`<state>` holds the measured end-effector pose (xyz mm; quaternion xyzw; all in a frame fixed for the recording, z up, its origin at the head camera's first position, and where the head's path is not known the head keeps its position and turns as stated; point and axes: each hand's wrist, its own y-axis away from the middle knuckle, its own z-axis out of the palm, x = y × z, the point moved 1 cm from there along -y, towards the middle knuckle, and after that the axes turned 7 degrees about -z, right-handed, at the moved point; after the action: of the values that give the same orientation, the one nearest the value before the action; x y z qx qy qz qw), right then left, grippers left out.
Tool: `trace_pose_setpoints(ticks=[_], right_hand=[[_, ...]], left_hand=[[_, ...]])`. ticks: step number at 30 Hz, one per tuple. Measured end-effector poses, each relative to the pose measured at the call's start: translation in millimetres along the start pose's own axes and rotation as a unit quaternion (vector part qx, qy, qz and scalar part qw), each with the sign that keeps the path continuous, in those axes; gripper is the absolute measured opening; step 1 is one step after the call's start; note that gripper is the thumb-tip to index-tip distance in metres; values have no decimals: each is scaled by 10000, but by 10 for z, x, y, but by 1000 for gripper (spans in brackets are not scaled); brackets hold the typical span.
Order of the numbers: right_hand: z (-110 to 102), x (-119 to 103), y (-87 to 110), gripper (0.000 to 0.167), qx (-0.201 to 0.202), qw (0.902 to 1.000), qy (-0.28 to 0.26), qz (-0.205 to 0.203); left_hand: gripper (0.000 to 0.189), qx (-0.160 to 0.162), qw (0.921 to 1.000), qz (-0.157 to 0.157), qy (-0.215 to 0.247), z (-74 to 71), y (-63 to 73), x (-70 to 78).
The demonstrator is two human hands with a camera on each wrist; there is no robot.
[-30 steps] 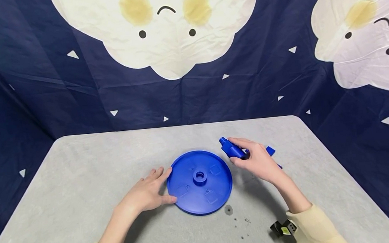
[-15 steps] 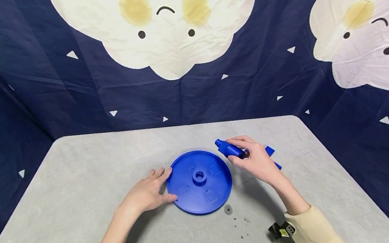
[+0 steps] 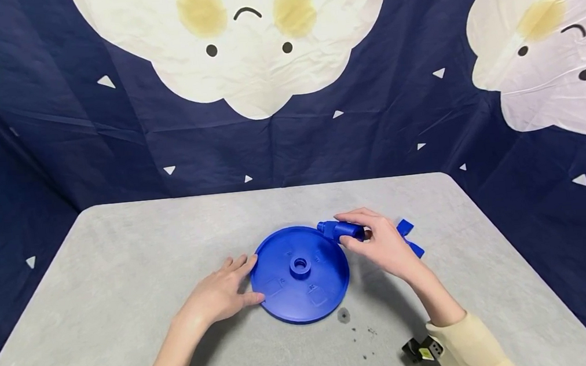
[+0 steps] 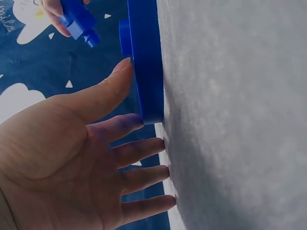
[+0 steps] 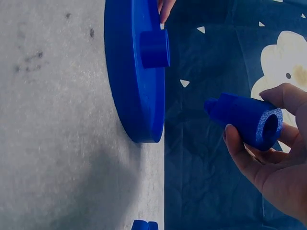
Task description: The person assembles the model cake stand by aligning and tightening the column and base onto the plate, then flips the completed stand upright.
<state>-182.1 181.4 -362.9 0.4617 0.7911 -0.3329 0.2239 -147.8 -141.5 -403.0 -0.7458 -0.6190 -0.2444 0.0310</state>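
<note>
A round blue plastic disc (image 3: 287, 300) with a raised rim and a hollow central hub (image 3: 300, 266) lies flat on the table. At its left edge rests my left hand (image 3: 221, 291), fingers spread, with thumb and index fingertip at the rim. My right hand (image 3: 382, 245) pinches a blue stepped cylindrical piece (image 3: 346, 230) between thumb and fingers, over the disc's upper right edge. In the right wrist view the cylinder (image 5: 240, 115) shows a narrow threaded-looking tip at one end and an open bore at the other.
A blue bow-shaped part (image 3: 407, 237) lies on the table behind my right hand. Dark specks and a round grey stain (image 3: 343, 316) mark the grey tabletop (image 3: 122, 267) near the disc. A navy cloth with cloud prints (image 3: 206, 150) hangs around the table.
My right hand has brought the blue cylindrical piece left and slightly down, tipping it closer to level over the disc's edge. The left hand and disc have stayed in place.
</note>
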Motion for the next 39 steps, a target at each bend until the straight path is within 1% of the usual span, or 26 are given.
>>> trace_pose_setpoints(ticks=[4,7,14,22,29,34,39], right_hand=[[37,-26,-15,41,-54,9996,-260,22],[64,-66,-23,41,-50,9990,-436,94],[123,-105,-45,40,-85,9982,-585,135],[168,-162,-33,40,-37,9966,-810,117],[241,-180,-45,31,-51,9946,-1013,202],[271,-190,-59,30,-71,9945,-1007,266],[280,-188,-61,27,-120,9960,-872,181]], left_hand=[[82,-42,9999,-119,31,-1,14,5],[82,-37,9999,-152,8,4,10,16],[81,-16,9999,-142,-18,14,32,9],[81,101,9999,-80,-42,35,28,4],[81,93,9999,-102,-31,36,34,7],[81,87,9999,-65,-3,33,33,-3],[80,97,9999,4,39,33,28,-12]])
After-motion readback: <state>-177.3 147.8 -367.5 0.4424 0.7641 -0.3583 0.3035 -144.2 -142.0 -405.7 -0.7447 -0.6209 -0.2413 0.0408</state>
